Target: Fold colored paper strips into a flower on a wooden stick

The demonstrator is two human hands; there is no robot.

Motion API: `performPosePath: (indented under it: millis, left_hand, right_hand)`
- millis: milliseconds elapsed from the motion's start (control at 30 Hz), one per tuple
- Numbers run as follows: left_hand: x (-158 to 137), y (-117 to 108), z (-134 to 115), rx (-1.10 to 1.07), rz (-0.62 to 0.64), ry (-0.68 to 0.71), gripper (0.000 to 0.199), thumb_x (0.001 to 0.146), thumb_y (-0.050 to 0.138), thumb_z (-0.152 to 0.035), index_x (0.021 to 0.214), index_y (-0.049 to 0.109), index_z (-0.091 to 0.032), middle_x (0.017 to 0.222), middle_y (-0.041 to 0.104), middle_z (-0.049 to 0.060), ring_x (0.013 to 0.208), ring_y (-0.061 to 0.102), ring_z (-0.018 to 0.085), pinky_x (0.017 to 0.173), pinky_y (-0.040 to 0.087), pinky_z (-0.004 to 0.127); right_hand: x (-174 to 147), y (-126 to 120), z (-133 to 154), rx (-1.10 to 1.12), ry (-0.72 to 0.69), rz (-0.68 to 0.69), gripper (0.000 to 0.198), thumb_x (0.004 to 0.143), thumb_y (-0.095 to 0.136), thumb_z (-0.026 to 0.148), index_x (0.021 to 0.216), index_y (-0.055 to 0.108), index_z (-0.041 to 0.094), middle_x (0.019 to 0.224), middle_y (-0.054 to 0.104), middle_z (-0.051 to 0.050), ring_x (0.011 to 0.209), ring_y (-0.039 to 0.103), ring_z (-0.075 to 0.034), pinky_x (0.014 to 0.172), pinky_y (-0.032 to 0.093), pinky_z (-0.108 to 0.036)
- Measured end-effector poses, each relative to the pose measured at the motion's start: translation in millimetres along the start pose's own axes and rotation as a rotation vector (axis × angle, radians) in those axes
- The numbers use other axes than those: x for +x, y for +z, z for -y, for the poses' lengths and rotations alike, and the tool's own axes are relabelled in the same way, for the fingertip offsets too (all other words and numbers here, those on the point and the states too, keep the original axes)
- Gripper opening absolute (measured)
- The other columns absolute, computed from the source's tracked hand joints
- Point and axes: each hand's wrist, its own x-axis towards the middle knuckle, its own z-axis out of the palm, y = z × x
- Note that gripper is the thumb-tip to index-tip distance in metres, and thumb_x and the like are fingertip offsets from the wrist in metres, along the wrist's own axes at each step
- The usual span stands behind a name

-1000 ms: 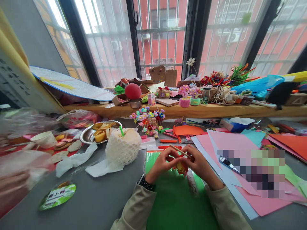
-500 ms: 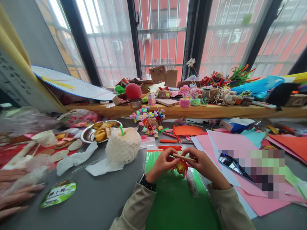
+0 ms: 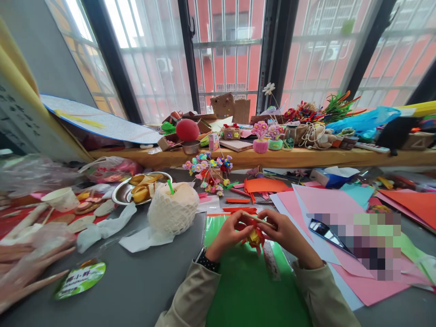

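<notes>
Over a green mat, my left hand and my right hand meet with fingers closed. A thin pale wooden stick lies slantwise between their fingertips. Just under it hangs a small red and yellow paper flower, with my left fingers at its upper left edge and my right fingers at its right. Part of the flower is hidden behind the fingers. A clear patterned strip, like a ruler, lies on the mat below my right hand.
Left of the mat stands a peeled coconut in white netting, near a metal bowl. Another person's hand is at the far left by a green label. Pink paper and a phone lie right.
The stick has become more steeply slanted between my fingers, and more of the flower shows. The other person's hand at the left has moved right, to the green label.
</notes>
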Motion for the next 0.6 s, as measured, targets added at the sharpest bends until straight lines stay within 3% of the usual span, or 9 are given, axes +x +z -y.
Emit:
performPosePath:
  millis: [333,600]
  left_hand:
    - [2.1,-2.8,7.2,-0.071,0.007,-0.035,0.026,0.067,0.058,-0.032,0.081,0.048,-0.014,0.078,0.051,0.001,0.069,0.052,0.011,0.061,0.043,0.022]
    - [1.3,-3.3,9.8,-0.107,0.029,-0.090,0.030,0.064,0.060,-0.034,0.081,0.047,-0.014,0.077,0.050,0.000,0.068,0.051,0.010,0.061,0.042,0.022]
  right_hand:
    - [1.0,6.1,0.4,0.046,0.008,-0.017,0.008,0.075,0.045,0.024,0.074,0.047,0.017,0.060,0.047,0.004,0.046,0.039,-0.006,0.042,0.029,-0.017]
    - [0.5,3.9,2.9,0.024,0.023,0.026,0.015,0.077,0.045,0.030,0.073,0.048,0.016,0.059,0.046,0.003,0.046,0.036,-0.007,0.042,0.028,-0.019]
